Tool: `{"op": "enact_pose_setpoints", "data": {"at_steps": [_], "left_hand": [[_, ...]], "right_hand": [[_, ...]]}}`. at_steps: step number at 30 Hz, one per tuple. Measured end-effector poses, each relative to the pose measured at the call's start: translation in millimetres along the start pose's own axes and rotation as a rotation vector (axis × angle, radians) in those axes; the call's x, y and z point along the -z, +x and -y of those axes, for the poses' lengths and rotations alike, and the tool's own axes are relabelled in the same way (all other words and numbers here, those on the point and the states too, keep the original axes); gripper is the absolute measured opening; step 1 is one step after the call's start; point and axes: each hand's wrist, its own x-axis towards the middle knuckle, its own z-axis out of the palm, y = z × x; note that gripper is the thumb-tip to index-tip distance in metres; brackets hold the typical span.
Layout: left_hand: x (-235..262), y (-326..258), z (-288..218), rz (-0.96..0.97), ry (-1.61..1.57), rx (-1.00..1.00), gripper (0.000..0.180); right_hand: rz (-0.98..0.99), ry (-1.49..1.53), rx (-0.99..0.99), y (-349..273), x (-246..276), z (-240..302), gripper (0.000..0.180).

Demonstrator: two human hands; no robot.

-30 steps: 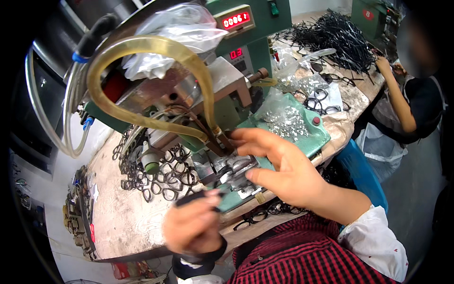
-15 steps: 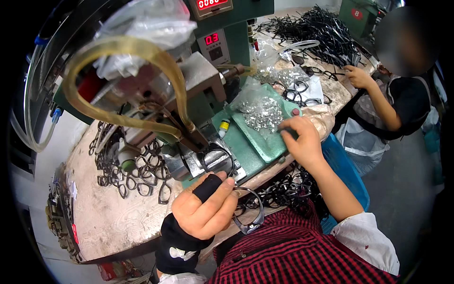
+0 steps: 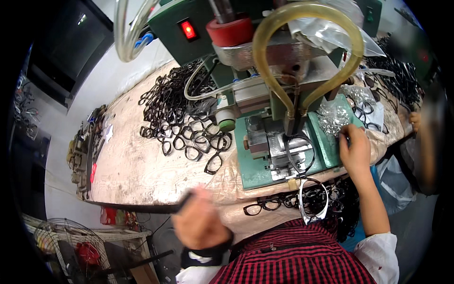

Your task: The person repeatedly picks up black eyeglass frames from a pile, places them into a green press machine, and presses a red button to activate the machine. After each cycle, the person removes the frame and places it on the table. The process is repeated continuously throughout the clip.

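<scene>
Worn and stained, the workbench point(image 3: 137, 165) runs from the near left edge to the far right corner, where a heap of dark eyeglass parts point(image 3: 402, 80) lies. At the middle of its far edge stands a green bench machine point(image 3: 246, 57) with a lit red switch point(image 3: 188, 30), a yellowish hose loop point(image 3: 302, 42) hanging in front of it and a green base plate point(image 3: 257, 173) reaching toward the near edge. A black eyeglass frame front point(image 3: 299, 154) sits in the metal fixture on that plate. Left of the machine, a spread of black frame fronts point(image 3: 182, 123) covers the bench's far middle. More frames point(image 3: 326, 199) hang below the near edge, by the red checked shirt point(image 3: 293, 255).

On the plate's right side lies a pile of small shiny metal parts point(image 3: 333, 118). The right hand point(image 3: 354, 151) rests at the plate's right edge, fingers curled at that pile; whether it pinches a piece cannot be told. The left hand point(image 3: 198, 222), blurred, hangs off the near edge, closed round a dark handle point(image 3: 142, 207).

At the far right corner, another person's hand point(image 3: 416, 120) touches the bench.
</scene>
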Motion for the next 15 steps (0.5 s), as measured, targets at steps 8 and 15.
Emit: {"op": "enact_pose_setpoints", "data": {"at_steps": [8, 15], "left_hand": [[-61.9, 58.2, 153.4, 0.322, 0.420, 0.236, 0.021], [-175.2, -7.3, 240.3, 0.628, 0.679, 0.541, 0.021]], "right_hand": [[-0.022, 0.403, -0.195, 9.7, -13.6, 12.7, 0.014], [-0.142, 0.144, -0.146, -16.1, 13.0, -2.2, 0.010]]}}
